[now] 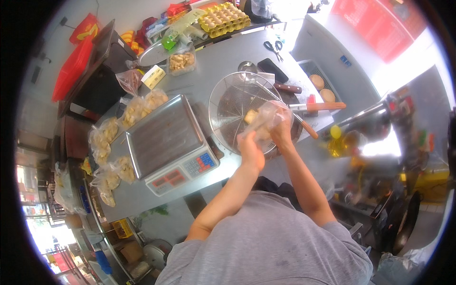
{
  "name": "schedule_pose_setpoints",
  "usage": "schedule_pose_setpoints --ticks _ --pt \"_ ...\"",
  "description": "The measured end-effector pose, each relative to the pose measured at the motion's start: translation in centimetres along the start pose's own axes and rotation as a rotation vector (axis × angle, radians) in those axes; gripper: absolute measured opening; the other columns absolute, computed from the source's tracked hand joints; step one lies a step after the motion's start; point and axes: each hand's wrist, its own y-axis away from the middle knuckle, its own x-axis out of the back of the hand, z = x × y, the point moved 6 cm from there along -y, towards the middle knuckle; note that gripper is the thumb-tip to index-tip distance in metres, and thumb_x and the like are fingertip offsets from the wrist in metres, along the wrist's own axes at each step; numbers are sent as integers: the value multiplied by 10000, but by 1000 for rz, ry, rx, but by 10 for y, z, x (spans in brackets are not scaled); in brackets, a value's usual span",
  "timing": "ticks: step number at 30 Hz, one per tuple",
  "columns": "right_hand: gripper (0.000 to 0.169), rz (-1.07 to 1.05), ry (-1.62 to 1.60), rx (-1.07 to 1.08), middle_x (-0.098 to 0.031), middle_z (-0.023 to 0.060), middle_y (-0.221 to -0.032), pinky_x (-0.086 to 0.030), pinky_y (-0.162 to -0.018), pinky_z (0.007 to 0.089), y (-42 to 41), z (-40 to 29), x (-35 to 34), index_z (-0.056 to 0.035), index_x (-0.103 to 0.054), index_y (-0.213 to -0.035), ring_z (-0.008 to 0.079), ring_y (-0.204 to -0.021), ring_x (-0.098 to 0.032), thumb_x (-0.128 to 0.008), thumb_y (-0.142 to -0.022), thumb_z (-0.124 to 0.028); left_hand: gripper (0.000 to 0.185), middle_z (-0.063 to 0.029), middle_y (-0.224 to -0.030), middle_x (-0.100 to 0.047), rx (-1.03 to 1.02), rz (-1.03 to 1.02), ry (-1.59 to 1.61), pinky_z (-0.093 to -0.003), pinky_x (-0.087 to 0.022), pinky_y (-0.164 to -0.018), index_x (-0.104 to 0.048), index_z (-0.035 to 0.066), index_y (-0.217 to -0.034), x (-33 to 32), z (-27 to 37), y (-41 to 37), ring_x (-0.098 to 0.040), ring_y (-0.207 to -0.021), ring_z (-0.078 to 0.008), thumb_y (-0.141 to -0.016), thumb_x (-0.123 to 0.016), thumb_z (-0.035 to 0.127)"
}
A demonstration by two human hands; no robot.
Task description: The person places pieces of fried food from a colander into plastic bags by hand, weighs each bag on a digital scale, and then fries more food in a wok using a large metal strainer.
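Observation:
A clear plastic bag (263,119) is held between my two hands over a large round wire-mesh strainer (228,96). My left hand (251,149) grips the bag's near left edge. At the bag's right side, my right hand (282,128) is closed on it, its fingers partly hidden by the plastic. Pale yellow food pieces show beside and through the bag; one piece (250,116) lies at the strainer's middle. The strainer's wooden handle (326,106) points right. Left of it stands a digital scale (167,139) with a bare steel pan.
Filled plastic bags (103,140) line the table's left side. A tub of food pieces (181,62), a phone (273,70), scissors (274,50) and a wooden-handled knife (288,88) lie beyond the scale and strainer. Egg trays (224,19) sit at the back.

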Motion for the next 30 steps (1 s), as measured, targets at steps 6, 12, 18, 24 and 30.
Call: schedule_pose_setpoints --ticks 6,12,18,24,30 --pt "435 -177 828 197 -511 213 -1168 -352 -901 425 10 42 -29 -82 -459 -1195 391 -1051 -487 -490 -769 -164 444 -141 -1154 -430 122 6 13 -387 -438 -799 -331 26 -1199 6 -23 -43 -484 -1016 -247 -788 -488 80" --pt "491 -573 717 -253 -555 204 -1100 -373 -893 423 -4 61 -48 -150 -416 -1252 384 -1072 -486 -493 -770 -207 441 -142 -1111 -469 145 134 -31 -419 -439 -780 -355 31 -1207 8 -31 -53 -503 -979 -256 -802 -472 161" --pt "456 -762 842 -156 -575 209 -1052 -404 -857 432 5 66 -62 -83 -435 -1220 361 -1005 -538 -465 -795 -247 435 -124 -1136 -463 320 138 -123 -530 -401 -769 -413 77 -1186 -3 -28 -41 -478 -987 -273 -855 -370 356" --pt "429 -1134 948 235 -579 196 -1075 -424 -844 417 13 73 -77 -40 -569 -1106 323 -1003 -559 -541 -741 -264 493 -110 -1190 -439 372 154 -99 -570 -351 -826 -407 104 -1216 -4 -35 -49 -428 -1078 -288 -860 -352 440" --pt "339 -1029 192 -632 -582 174 -979 -453 -742 341 12 81 -70 -41 -605 -1035 247 -847 -574 -507 -811 -277 537 -82 -1227 -444 455 71 -74 -597 -306 -870 -414 144 -1224 -17 -24 -44 -436 -1097 -301 -858 -316 526"
